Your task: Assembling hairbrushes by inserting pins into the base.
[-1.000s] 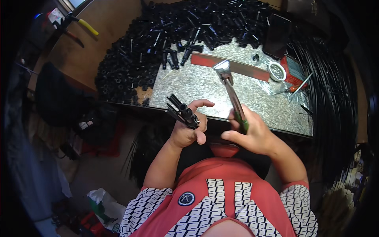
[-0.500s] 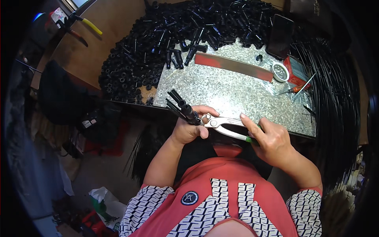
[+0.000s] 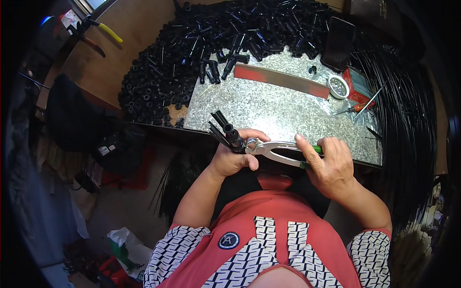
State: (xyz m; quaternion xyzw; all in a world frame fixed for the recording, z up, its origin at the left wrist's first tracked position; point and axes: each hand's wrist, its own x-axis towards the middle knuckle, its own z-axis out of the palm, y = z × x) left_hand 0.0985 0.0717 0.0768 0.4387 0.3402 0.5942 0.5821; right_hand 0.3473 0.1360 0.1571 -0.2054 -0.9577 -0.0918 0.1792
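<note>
Wooden boards (image 3: 139, 29) wall off the left of your workspace, where yellow-handled pliers (image 3: 110, 32) hang beside a second, reddish-handled tool (image 3: 93, 47). Rightward, a heap of black plastic parts (image 3: 158, 72) spreads over the left and far side of your speckled stone-look slab (image 3: 211, 105).

At the near edge, your left hand (image 3: 225, 161) grasps a black tubular piece (image 3: 234, 137), thin black rods (image 3: 221, 117) jutting up beside it; that grip is much as it was a second ago.

What differs is the pair of pincers (image 3: 260, 148): a second ago it stood raised, head up, apart from that hand, and now it lies nearly level, its head against the tubular piece's near end. You cannot tell whether the jaws bite. Its handles are spread, and a red-and-grey strip (image 3: 283, 82) lies beyond, unmoved on the slab.

Your right hand (image 3: 333, 168) has turned over, back upward, fingers curled round the green-gripped handles, one digit stretched toward the head. Past it sit a white cup (image 3: 338, 97), a red box (image 3: 352, 87) and an orange-handled screwdriver (image 3: 360, 107), then a mass of long black rods (image 3: 398, 120).
</note>
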